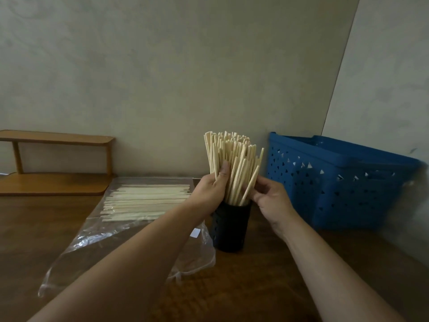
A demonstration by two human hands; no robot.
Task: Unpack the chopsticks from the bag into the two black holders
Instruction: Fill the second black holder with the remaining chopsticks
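One black perforated holder stands on the wooden table, packed with a tall bundle of pale wooden chopsticks that stand upright. My left hand wraps the left side of this bundle just above the holder's rim. My right hand pinches a few chopsticks at the bundle's right side. To the left lies a clear plastic bag, flat on the table, with several more chopsticks lying sideways inside it. A second black holder is not in view.
A blue perforated plastic basket stands close to the right of the holder, against the wall. A small wooden two-tier shelf sits at the back left. The wall runs right behind the holder.
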